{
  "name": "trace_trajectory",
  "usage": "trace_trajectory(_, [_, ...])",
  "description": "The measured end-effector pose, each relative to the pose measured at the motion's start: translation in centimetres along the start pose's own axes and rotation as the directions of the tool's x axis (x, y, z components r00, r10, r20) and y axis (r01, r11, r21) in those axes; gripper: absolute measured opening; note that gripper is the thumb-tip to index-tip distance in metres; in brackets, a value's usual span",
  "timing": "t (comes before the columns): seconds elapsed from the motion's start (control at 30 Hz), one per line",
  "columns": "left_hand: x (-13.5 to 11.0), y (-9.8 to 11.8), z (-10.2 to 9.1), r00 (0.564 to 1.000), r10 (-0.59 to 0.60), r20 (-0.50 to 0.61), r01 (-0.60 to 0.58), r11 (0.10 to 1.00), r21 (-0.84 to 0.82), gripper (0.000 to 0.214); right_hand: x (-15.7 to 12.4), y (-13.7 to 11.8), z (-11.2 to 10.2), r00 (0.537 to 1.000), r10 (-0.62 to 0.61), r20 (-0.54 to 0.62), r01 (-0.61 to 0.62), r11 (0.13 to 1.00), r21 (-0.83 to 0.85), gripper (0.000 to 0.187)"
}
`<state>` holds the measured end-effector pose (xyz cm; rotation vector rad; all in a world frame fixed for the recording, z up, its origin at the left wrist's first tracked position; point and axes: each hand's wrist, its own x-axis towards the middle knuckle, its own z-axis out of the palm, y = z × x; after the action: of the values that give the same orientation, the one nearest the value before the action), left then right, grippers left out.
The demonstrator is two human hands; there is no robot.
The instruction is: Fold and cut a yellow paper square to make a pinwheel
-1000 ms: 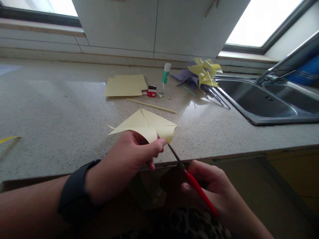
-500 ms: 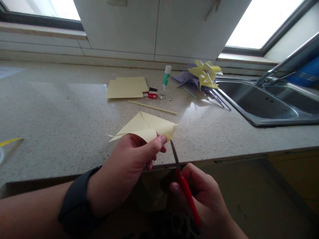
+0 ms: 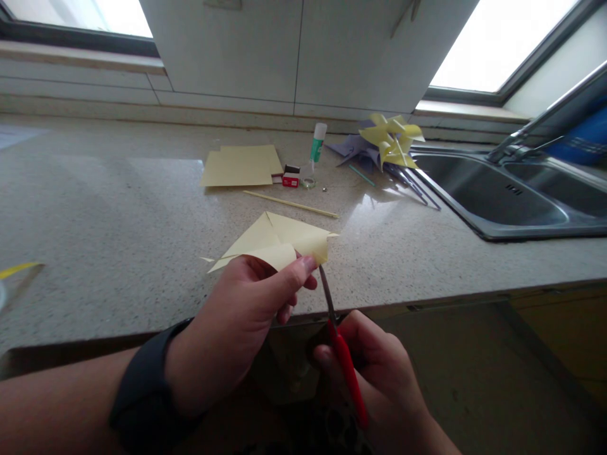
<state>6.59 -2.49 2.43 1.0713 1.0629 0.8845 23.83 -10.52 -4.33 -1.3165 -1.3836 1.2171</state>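
A pale yellow sheet of paper [image 3: 258, 238] with slits cut from its corners lies partly lifted at the counter's front edge. My left hand [image 3: 263, 297], a dark band at its wrist, pinches its curled corner between thumb and fingers. In my right hand [image 3: 384, 366] is a pair of scissors [image 3: 345, 363] with red handles. Their blades point up and touch or nearly touch the paper's lower right edge, beside my left fingertips. Whether paper lies between the blades I cannot tell.
Behind the paper lie a yellow stick [image 3: 291, 203], yellow sheets [image 3: 241, 166], a small red box [image 3: 291, 178], clear tape [image 3: 308, 182] and a glue stick [image 3: 318, 143]. A yellow pinwheel [image 3: 393, 140] rests near the steel sink [image 3: 484, 235]. A yellow strip [image 3: 19, 270] is at left.
My right hand and the scissors have shifted slightly left, closer to my left fingertips. My left hand keeps its pinch on the paper, which has barely moved.
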Motion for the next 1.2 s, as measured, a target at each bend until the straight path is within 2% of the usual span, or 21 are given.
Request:
trace_trajectory(0.4, [-0.06,-0.09,0.0,1.0,0.005,-0.001,-0.005,0.999,-0.032,0.033,0.0,-0.32,0.12,0.999,-0.045,-0.007,0.045,0.999,0.01,0.028])
trace_trajectory(1.2, [-0.12,0.15,0.05,1.0,0.006,0.003,-0.006,0.999,-0.035,0.031,-0.1,-0.03,-0.01,0.999,0.002,-0.033,-0.002,1.0,-0.023,0.036])
